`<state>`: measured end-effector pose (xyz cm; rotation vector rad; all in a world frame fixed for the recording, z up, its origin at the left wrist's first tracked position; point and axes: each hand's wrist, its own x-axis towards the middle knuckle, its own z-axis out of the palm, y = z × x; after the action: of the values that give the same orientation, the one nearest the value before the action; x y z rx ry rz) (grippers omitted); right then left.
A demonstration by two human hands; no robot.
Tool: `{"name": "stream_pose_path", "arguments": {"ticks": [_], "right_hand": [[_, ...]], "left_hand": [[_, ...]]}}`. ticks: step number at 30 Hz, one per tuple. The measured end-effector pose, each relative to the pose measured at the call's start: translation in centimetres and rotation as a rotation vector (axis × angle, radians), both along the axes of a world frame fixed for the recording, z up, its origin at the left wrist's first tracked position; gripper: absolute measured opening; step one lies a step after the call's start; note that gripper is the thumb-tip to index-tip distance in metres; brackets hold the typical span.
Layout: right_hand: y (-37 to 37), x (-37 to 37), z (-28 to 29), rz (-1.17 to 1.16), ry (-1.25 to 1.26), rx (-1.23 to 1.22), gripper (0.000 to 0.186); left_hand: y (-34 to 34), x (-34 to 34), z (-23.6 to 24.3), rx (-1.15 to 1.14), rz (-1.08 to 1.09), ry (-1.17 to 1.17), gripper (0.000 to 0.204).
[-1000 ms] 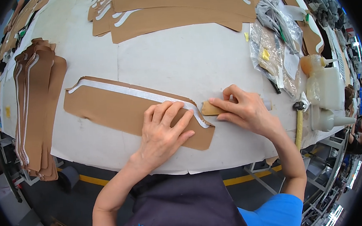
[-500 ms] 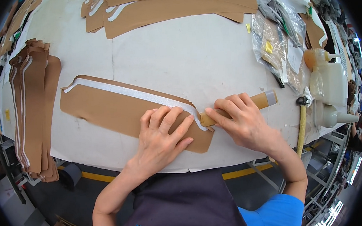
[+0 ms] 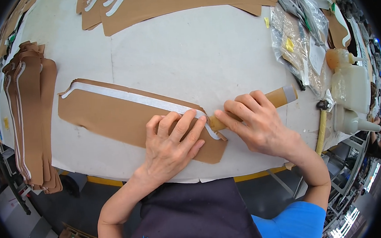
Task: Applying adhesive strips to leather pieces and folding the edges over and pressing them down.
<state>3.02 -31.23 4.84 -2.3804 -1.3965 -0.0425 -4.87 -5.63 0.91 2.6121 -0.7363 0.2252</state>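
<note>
A long brown leather-like piece (image 3: pixel 110 111) lies slanted in front of me, with a white strip (image 3: pixel 131 98) along its far edge. The strip curves down near the piece's right end. My left hand (image 3: pixel 168 145) lies open on that end, its fingertips pressing on the white strip. My right hand (image 3: pixel 259 125) is closed round a thick tan stick (image 3: pixel 277 97) with a grey band at its far end. The stick's near tip touches or almost touches the curved edge of the piece, beside my left index finger; exact contact is hidden.
A stack of brown pieces with white strips (image 3: pixel 31 117) hangs over the table's left edge. More brown pieces (image 3: pixel 169 10) lie at the back. On the right are clear plastic bags (image 3: pixel 289 45), a whitish bottle (image 3: pixel 351 85) and a yellow-handled hammer (image 3: pixel 321 129).
The view has shifted slightly. My right hand and the stick have moved a little, with the stick's tip still at the curved edge. My left hand stays on the piece.
</note>
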Motion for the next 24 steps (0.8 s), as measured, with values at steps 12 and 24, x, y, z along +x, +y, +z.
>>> {"name": "stream_pose_path", "arguments": {"ticks": [12,24], "right_hand": [[0.2,1.8,-0.2,0.094,-0.021,-0.017,0.038],[0.7,4.5,0.0,0.229,0.075,-0.083,0.047]], "left_hand": [[-0.2,0.0,0.1,0.001,0.019,0.002,0.057],[-0.4,0.1,0.2,0.004,0.052,-0.008,0.059]]}}
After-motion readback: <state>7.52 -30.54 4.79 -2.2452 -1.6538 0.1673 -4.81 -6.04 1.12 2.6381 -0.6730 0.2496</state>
